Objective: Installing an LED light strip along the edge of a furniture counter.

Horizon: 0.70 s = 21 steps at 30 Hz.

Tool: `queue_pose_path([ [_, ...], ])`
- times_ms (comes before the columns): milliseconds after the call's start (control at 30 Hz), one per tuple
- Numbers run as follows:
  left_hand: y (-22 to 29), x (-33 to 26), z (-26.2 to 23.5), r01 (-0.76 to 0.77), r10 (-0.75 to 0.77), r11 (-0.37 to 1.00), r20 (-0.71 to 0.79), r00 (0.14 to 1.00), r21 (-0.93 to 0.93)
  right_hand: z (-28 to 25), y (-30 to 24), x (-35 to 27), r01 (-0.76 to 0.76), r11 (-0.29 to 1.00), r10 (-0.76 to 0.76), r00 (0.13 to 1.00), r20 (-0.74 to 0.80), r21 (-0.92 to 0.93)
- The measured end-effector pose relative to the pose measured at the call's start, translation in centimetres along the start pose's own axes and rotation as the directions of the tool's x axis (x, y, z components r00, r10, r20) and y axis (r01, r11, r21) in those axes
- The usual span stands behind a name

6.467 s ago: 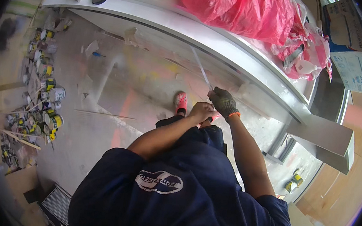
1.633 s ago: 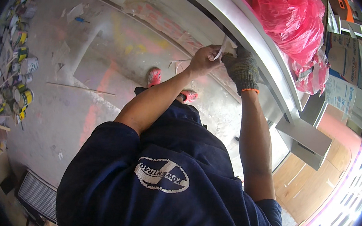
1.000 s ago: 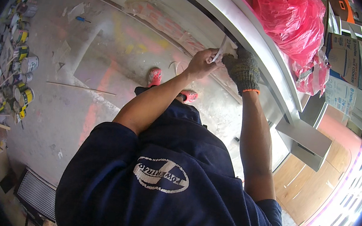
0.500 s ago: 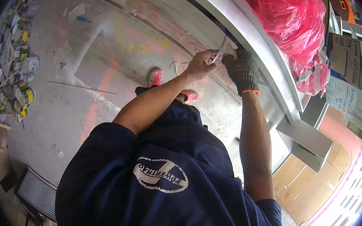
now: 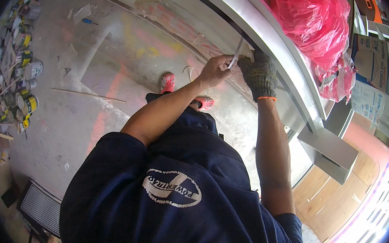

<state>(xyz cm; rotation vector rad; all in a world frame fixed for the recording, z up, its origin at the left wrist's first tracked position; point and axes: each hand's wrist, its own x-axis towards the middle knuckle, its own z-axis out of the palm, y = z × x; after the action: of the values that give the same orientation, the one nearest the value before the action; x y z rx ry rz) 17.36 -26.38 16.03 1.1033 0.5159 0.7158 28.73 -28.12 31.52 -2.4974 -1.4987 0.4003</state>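
Observation:
A narrow white strip [image 5: 238,48] slants up from my left hand [image 5: 217,71] toward the dark lengthwise band [image 5: 223,14] along a long pale, cabinet-like piece [image 5: 268,33]. My left hand is bare and pinches the strip's lower part between thumb and fingers. Close to its right, my right hand [image 5: 262,76] wears a dark knitted glove with an orange cuff. Its fingers are curled at the edge of the pale piece, beside the strip. The fingertips are partly hidden, and what they grip cannot be made out.
Pink plastic sheeting [image 5: 313,27] lies on the pale piece, with cardboard boxes [image 5: 372,63] beyond. A box-shaped pale part [image 5: 329,153] juts out at right. Paint cans [image 5: 27,103] line the far left. On the floor lie a thin stick [image 5: 89,95] and a blue-handled tool [image 5: 89,21].
My right hand has shifted very slightly left and up. My left hand keeps its pinch on the white strip, almost unmoved.

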Motion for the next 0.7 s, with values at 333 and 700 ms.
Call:
queue_pose_path([
  [333,0.3,-0.1,-0.1,-0.015,0.015,0.999,0.009,1.000,0.030,0.4,0.8,0.0,0.054,0.998,-0.055,0.997,-0.060,-0.016],
  [700,-0.7,0.0,0.0,0.068,-0.076,0.982,-0.043,0.996,-0.174,0.8,1.6,-2.0,-0.008,0.998,0.001,0.994,0.109,0.060],
])
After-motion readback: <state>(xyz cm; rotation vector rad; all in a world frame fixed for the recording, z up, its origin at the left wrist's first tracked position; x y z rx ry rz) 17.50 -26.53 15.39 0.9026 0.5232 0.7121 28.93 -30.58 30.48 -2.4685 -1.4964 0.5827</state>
